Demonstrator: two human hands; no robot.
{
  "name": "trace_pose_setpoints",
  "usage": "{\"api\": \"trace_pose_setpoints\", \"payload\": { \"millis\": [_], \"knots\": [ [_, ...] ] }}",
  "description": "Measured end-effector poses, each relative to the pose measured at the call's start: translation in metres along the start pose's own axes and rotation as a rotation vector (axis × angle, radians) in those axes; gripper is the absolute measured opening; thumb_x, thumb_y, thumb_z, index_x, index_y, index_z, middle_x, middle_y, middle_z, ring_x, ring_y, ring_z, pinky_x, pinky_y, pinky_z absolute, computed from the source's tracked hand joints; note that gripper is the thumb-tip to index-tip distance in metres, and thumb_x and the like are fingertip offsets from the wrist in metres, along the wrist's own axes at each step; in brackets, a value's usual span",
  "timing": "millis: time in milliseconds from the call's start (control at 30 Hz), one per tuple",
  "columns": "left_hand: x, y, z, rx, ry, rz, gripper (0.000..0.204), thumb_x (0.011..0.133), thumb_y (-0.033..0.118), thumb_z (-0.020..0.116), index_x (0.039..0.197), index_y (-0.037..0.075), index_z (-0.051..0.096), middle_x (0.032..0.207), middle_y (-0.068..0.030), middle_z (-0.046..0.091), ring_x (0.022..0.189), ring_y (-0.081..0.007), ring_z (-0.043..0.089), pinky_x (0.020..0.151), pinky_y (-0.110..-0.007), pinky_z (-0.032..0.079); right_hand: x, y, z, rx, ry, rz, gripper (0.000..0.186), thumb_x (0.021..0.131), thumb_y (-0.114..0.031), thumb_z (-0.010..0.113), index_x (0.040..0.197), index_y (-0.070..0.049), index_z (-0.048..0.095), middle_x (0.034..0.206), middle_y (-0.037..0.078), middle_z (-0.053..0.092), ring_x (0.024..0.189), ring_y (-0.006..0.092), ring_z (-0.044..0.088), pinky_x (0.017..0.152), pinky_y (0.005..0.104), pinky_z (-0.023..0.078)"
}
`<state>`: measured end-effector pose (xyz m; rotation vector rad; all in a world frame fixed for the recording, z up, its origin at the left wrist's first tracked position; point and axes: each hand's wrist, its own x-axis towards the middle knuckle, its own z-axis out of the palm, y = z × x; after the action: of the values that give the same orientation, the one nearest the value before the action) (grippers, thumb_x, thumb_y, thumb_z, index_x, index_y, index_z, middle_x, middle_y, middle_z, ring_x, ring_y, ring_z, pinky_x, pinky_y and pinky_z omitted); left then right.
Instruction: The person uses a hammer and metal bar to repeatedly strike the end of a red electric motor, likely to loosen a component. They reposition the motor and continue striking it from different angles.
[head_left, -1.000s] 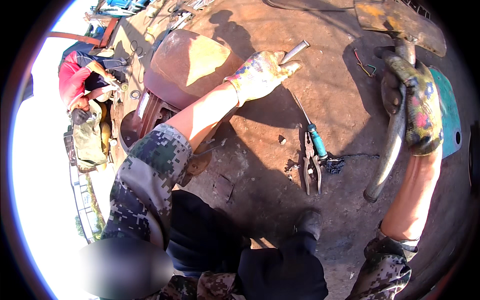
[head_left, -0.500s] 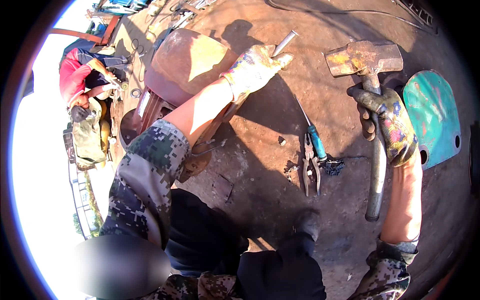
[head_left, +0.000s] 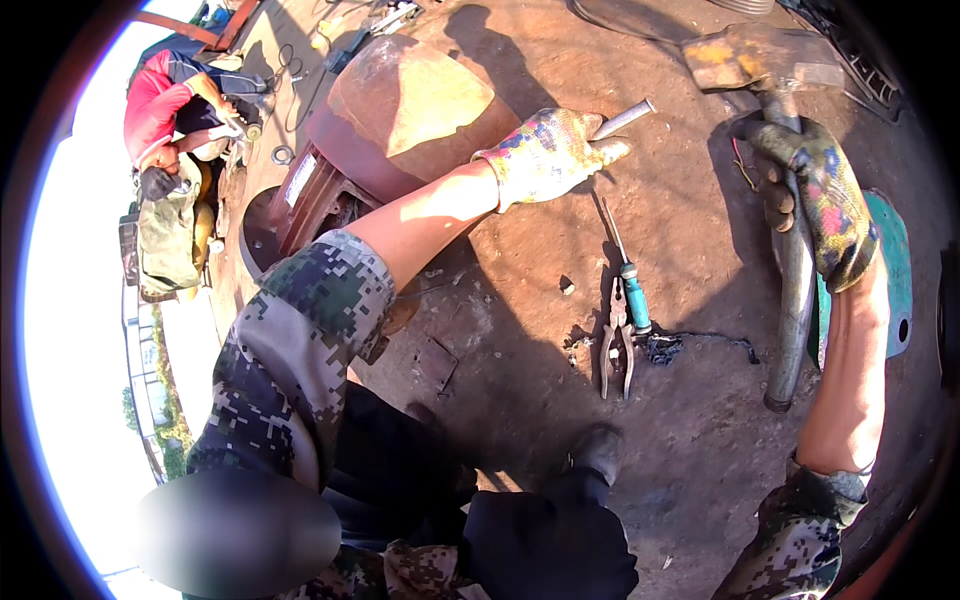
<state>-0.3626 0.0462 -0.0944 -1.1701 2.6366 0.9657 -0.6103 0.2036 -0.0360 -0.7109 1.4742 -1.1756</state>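
My left hand (head_left: 540,160), in a patterned work glove, is closed round a short steel rod (head_left: 628,115), held above the right side of a rusty rounded metal housing (head_left: 410,95). On the right, my gloved right hand (head_left: 820,195) grips a heavy hammer by its long metal handle (head_left: 790,330), with the worn, yellow-stained head (head_left: 755,60) raised above it. On the rusty ground between the hands lie pliers (head_left: 614,355) and a teal-handled screwdriver (head_left: 635,300), beside a black tangled scrap (head_left: 663,348).
A teal metal plate (head_left: 885,320) lies under my right forearm, near short coloured wires (head_left: 740,160). At upper left a co-worker in a red top (head_left: 160,105) bends over a tool, beside an olive bag (head_left: 165,250) and cables (head_left: 295,80). My boot (head_left: 595,450) is at lower centre.
My right hand and hammer dipped inward half a second ago and have since lifted up and to the right. My left hand, still holding the rod, sits slightly farther right and lower.
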Motion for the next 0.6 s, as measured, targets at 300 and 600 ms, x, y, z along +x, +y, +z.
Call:
{"api": "trace_pose_setpoints", "payload": {
  "millis": [300,600],
  "knots": [
    [0.006,-0.006,-0.002,-0.041,0.048,0.02,0.052,0.101,0.054,0.067,0.102,0.003,0.075,0.084,-0.0122,0.07,0.084,-0.0221,0.066,0.079,-0.039,0.051,-0.013,0.008,-0.001,0.074,-0.006,0.049,0.036,0.098,-0.021,0.066,0.122,0.006,0.065,0.071,-0.005,0.052,0.046,0.0035,0.044,0.039,0.0203,0.036],
    [0.012,-0.013,-0.009,-0.075,0.077,-0.055,0.057,0.102,0.053,0.064,0.103,-0.003,0.067,0.079,-0.0205,0.067,0.08,-0.0341,0.07,0.072,-0.044,0.053,-0.006,0.025,0.019,-0.121,-0.079,0.094,0.026,0.093,-0.023,0.074,0.104,0.0,0.068,0.066,-0.003,0.052,0.044,0.0064,0.048,0.041,0.0247,0.038]
  ]
}}
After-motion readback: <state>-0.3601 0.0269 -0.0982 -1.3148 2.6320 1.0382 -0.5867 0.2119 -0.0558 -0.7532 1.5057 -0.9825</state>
